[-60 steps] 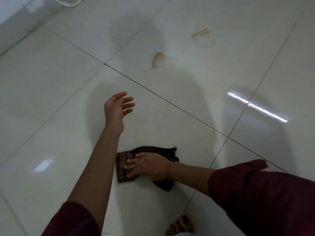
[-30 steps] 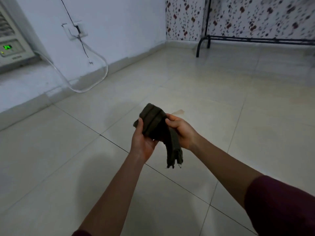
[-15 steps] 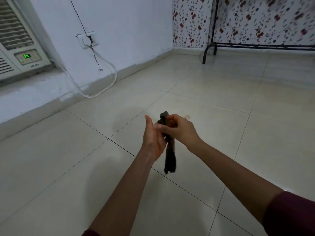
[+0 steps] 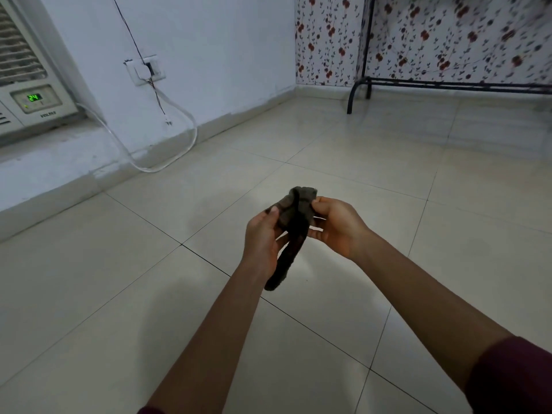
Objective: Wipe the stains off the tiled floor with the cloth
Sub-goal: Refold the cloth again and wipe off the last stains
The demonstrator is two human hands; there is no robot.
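Both hands are raised in the middle of the frame, above the floor, gripping the same dark cloth [image 4: 294, 222] between them. The left hand [image 4: 263, 239] pinches the cloth's upper left edge with thumb and fingers; the right hand [image 4: 337, 225] pinches its upper right edge, fingers curled around the fabric. The top of the cloth is bunched between the two hands, and the rest hangs down in a narrow dark strip in front of the left wrist, clear of the tiled floor [image 4: 119, 294]. The floor is pale and glossy, with dark grout lines running diagonally across the lower half of the frame. At the upper left an air conditioner [image 4: 35, 100] with a green lit display sits in the white wall [image 4: 209, 55]; a white cable [image 4: 179, 138] loops down from a wall socket [image 4: 146, 70]. At the upper right a black metal rack [image 4: 448, 85] stands before floral wallpaper [image 4: 448, 37]. A maroon sleeve [image 4: 513, 377] shows at the lower right.
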